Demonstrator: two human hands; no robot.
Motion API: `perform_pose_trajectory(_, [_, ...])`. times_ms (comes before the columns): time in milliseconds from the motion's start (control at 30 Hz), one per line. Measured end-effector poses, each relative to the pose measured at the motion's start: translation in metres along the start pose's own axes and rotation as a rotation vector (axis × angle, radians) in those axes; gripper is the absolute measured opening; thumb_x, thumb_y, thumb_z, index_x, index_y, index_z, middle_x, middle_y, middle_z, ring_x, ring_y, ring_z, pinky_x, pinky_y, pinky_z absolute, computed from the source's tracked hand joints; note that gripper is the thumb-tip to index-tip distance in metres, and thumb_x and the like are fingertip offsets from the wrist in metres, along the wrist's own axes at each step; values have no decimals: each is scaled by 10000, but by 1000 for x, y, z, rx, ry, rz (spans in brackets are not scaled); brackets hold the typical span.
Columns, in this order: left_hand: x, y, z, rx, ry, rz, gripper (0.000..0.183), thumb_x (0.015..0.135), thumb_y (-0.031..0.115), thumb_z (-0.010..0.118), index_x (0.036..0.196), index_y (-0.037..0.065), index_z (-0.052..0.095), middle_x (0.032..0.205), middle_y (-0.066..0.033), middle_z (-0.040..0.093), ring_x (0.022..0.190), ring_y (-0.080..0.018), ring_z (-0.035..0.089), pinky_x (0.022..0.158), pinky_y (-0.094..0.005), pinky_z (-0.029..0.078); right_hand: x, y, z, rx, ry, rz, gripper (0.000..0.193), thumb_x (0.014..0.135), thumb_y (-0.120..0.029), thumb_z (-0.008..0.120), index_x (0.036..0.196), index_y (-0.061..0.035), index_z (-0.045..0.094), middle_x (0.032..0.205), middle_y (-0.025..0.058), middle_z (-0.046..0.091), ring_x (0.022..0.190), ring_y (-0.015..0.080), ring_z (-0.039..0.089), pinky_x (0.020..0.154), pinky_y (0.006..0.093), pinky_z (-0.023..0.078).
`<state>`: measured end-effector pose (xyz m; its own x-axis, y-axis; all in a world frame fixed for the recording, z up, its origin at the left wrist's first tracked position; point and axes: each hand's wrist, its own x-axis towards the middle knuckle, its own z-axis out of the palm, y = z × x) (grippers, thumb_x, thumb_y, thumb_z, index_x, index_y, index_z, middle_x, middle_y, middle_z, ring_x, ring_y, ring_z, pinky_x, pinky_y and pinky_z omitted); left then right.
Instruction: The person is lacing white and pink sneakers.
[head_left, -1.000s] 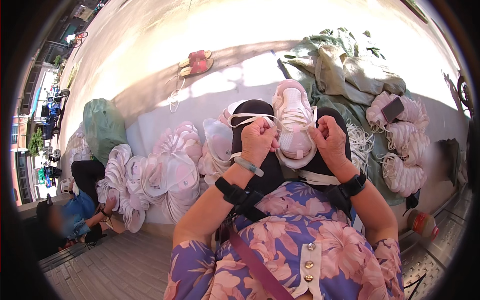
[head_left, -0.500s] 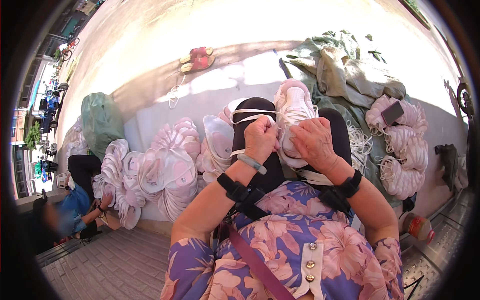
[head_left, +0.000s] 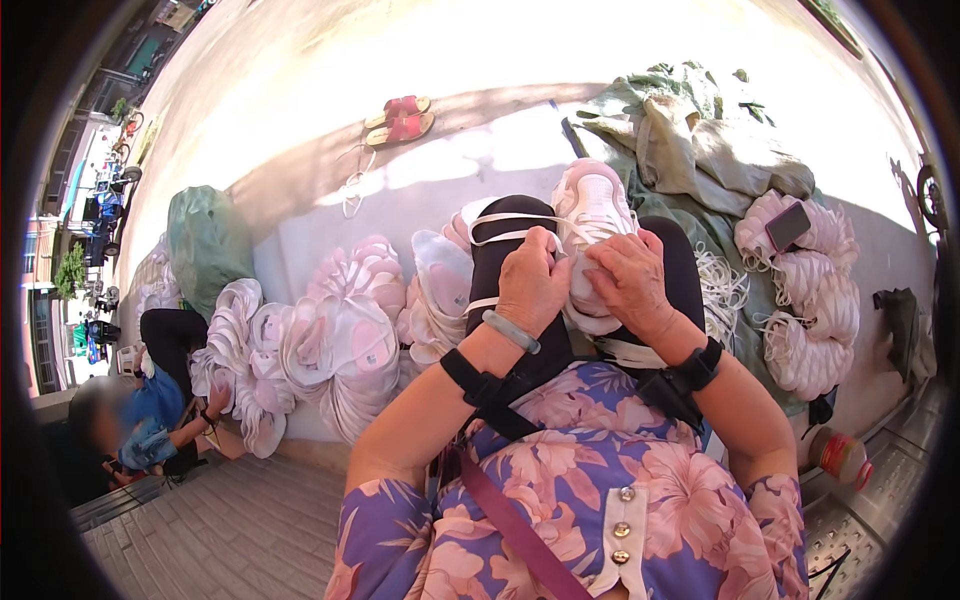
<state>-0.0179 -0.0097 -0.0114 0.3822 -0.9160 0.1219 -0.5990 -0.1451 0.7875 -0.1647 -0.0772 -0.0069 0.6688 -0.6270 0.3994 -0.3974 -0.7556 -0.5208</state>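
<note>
A pale pink and white sneaker (head_left: 592,195) lies between my thighs, toe pointing away from me. A white shoelace (head_left: 508,228) runs from it and loops over my left thigh. My left hand (head_left: 534,284) is closed at the sneaker's left side, pinching the shoelace between thumb and forefinger. Across from it, my right hand (head_left: 630,282) is bent over the sneaker's upper near its opening, fingers curled in. Whatever its fingertips grip is hidden beneath them.
Stacked pink and white shoe pieces (head_left: 340,350) lie to my left, beside a co-worker (head_left: 150,420) and a green sack (head_left: 208,245). On my right are bunched sneakers (head_left: 810,300) with a phone (head_left: 787,227) on top, loose white laces (head_left: 718,283) and green cloth (head_left: 690,150). Red sandals (head_left: 400,122) lie ahead.
My left hand has turned, its thumb and forefinger now higher by the sneaker. My right hand has loosened from a tighter fist, its fingers reaching further over the shoe.
</note>
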Motion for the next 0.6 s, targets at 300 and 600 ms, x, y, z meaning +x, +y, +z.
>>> perform_pose_trajectory(300, [-15, -1, -3, 231, 31, 242, 274, 747, 143, 595, 962, -6, 514, 730, -145, 571, 643, -328, 573, 592, -388, 473, 7, -11, 13, -41, 2, -28, 39, 723, -130, 580, 749, -133, 609, 694, 10, 534, 725, 209, 552, 759, 407, 327])
perform_pose_trajectory(600, [-14, -10, 1, 208, -55, 160, 141, 793, 108, 510, 886, 10, 549, 750, -177, 589, 702, -346, 585, 615, -407, 469, 11, -12, 24, -83, -64, 36, 45, 731, -136, 568, 743, -145, 610, 715, 11, 557, 758, 210, 562, 837, 433, 308])
